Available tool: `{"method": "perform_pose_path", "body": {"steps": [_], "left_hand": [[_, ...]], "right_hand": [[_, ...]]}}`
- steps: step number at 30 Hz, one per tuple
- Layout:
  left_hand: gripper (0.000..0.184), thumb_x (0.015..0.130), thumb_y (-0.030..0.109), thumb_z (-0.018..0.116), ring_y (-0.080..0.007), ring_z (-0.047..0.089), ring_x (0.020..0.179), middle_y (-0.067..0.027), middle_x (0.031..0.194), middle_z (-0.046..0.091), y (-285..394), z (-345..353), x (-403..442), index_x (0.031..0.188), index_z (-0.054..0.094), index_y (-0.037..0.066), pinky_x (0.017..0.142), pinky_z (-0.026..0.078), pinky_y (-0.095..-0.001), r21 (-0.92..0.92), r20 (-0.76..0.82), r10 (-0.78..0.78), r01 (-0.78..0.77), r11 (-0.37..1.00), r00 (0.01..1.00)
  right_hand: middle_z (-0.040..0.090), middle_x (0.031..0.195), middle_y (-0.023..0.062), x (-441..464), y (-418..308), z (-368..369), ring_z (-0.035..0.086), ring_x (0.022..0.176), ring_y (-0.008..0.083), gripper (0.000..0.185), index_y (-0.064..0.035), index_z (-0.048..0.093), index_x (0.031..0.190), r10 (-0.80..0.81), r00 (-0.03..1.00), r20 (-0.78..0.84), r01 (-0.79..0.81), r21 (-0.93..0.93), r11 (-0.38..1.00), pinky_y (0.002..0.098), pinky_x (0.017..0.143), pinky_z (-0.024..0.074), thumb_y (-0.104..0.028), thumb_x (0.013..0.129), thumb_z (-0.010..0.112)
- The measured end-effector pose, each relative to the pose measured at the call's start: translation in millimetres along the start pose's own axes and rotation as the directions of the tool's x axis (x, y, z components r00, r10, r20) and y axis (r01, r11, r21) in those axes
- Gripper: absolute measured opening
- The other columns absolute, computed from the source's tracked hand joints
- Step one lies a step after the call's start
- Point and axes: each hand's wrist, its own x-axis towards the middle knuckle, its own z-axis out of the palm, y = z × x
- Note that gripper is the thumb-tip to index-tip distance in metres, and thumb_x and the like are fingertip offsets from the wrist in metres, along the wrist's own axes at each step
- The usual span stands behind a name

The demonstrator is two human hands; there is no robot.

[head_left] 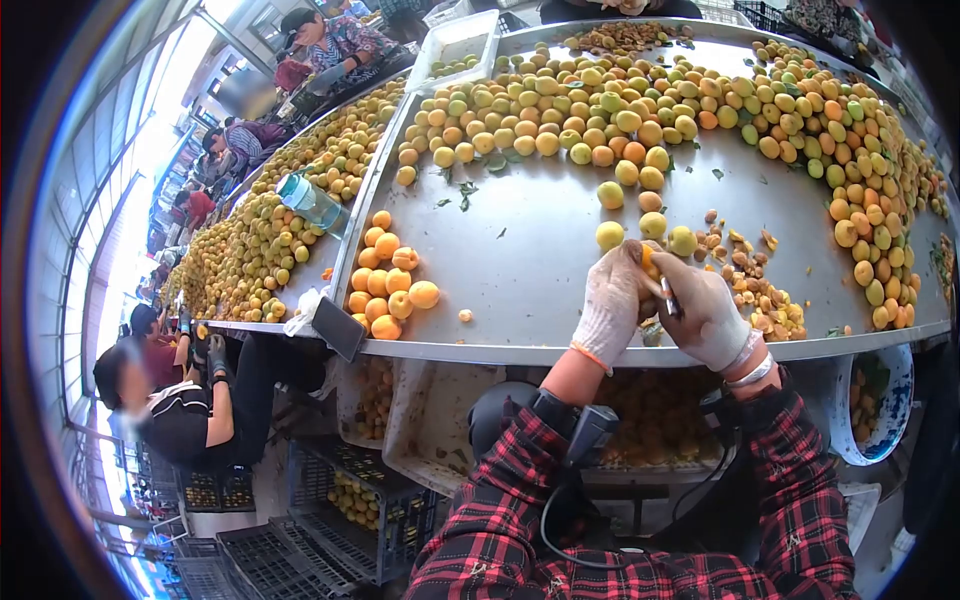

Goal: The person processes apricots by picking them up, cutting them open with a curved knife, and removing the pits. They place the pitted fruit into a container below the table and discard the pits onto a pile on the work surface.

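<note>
My left hand (610, 300), in a whitish work glove, is closed around an orange apricot (650, 262) that is mostly hidden by the fingers. Right beside it, my gloved right hand (706, 305) grips a small metal hand tool (671, 300) whose tip meets the fruit; its exact kind is unclear. Just beyond the hands lie a yellow-green apricot (609, 235) and another apricot (682, 240). To the right of my right hand is a heap of apricot pits and torn pieces (765, 300). Both hands are above the metal table (500, 290) near its front edge.
A large bank of apricots (560, 110) curves along the table's back and right. Orange apricots (385, 280) sit at left, near a phone (338, 328) on the edge. A blue bottle (312, 203), a white tray (455, 50), a bucket (870, 440), crates (350, 500) and several co-workers surround me.
</note>
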Motion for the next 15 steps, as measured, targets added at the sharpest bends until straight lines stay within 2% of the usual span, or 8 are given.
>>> {"method": "perform_pose_path", "body": {"steps": [2,4,6,7,8,12,14,15], "left_hand": [[0.054,0.1,0.054,0.044,-0.0107,0.059,0.06,-0.0039,0.083,0.063,3.0,-9.4,9.1,0.112,0.062,0.005,0.049,0.047,-0.0211,-0.102,0.095,-0.248,0.257,0.961,0.964],[0.056,0.1,0.056,0.042,-0.0112,0.057,0.057,-0.006,0.082,0.063,7.3,-5.6,-1.9,0.114,0.06,0.005,0.049,0.046,-0.021,-0.13,0.094,-0.223,0.234,0.964,0.97],[0.053,0.101,0.052,0.042,-0.0115,0.057,0.055,-0.0074,0.081,0.063,0.8,-3.8,-7.6,0.117,0.059,0.004,0.048,0.046,-0.0216,-0.229,0.191,-0.033,0.077,0.97,0.981],[0.048,0.103,0.046,0.04,-0.0116,0.057,0.055,-0.009,0.084,0.065,-0.1,-0.8,-8.2,0.118,0.058,0.003,0.046,0.044,-0.0214,-0.205,0.154,-0.079,0.11,0.973,0.985],[0.048,0.103,0.046,0.04,-0.0116,0.057,0.055,-0.009,0.084,0.065,0.0,0.2,-10.4,0.118,0.058,0.003,0.046,0.044,-0.0214,-0.207,0.151,-0.079,0.11,0.972,0.985],[0.044,0.104,0.036,0.038,-0.0125,0.059,0.052,-0.0111,0.089,0.07,2.8,8.9,-26.9,0.12,0.06,0.002,0.043,0.043,-0.0213,0.148,0.275,-0.151,0.114,0.982,0.95],[0.038,0.099,0.028,0.051,-0.0128,0.065,0.077,-0.0077,0.102,0.069,-3.7,10.1,-32.7,0.125,0.06,0.003,0.067,0.052,-0.0253,0.467,0.522,-0.266,-0.01,0.884,0.811],[0.039,0.095,0.026,0.055,-0.0129,0.063,0.083,-0.0076,0.104,0.068,4.6,17.2,-41.6,0.127,0.06,0.004,0.073,0.051,-0.0264,0.567,0.556,-0.382,-0.001,0.824,0.738]], "right_hand": [[0.064,0.096,0.0233,-0.6,-4.9,-4.6,0.064,0.084,0.0405,0.041,0.0003,0.056,0.119,-0.05,0.992,0.115,0.043,0.056,0.997,0.04,0.072,0.052,0.004,0.079,0.062],[0.065,0.093,0.0189,-1.4,1.0,-0.4,0.066,0.08,0.0345,0.034,-0.0002,0.058,0.116,-0.068,0.996,0.05,0.063,0.099,0.993,0.0364,0.072,0.0519,0.005,0.082,0.059],[0.067,0.088,0.0153,-1.9,8.2,0.2,0.068,0.077,0.0265,0.027,-0.0011,0.059,0.111,-0.03,0.984,-0.174,0.074,0.257,0.963,0.0364,0.067,0.0523,-0.001,0.084,0.063],[0.066,0.082,0.0107,-2.8,2.3,-5.9,0.064,0.069,0.0173,0.017,-0.0013,0.06,0.105,0.152,0.974,-0.167,-0.094,0.314,0.945,0.0311,0.063,0.0506,-0.002,0.089,0.061],[0.066,0.082,0.0107,-3.5,9.2,-6.5,0.064,0.069,0.0173,0.017,-0.0013,0.06,0.105,0.152,0.975,-0.163,-0.095,0.315,0.945,0.0311,0.063,0.0506,-0.002,0.089,0.061],[0.062,0.078,0.0103,-1.7,49.1,-26.4,0.06,0.062,0.0162,0.013,-0.0023,0.062,0.102,0.317,0.893,-0.32,-0.281,0.155,0.947,0.0293,0.06,0.0491,-0.004,0.088,0.062],[0.063,0.08,0.0111,-2.7,63.2,-35.1,0.061,0.064,0.0175,0.013,-0.0021,0.063,0.101,0.32,0.883,-0.344,-0.314,0.074,0.947,0.0299,0.06,0.0491,-0.005,0.088,0.063],[0.063,0.081,0.0122,-4.2,71.3,-37.8,0.062,0.066,0.0187,0.014,-0.0017,0.063,0.101,0.239,0.907,-0.347,-0.292,-0.108,0.95,0.0306,0.061,0.0494,-0.005,0.087,0.064]]}}
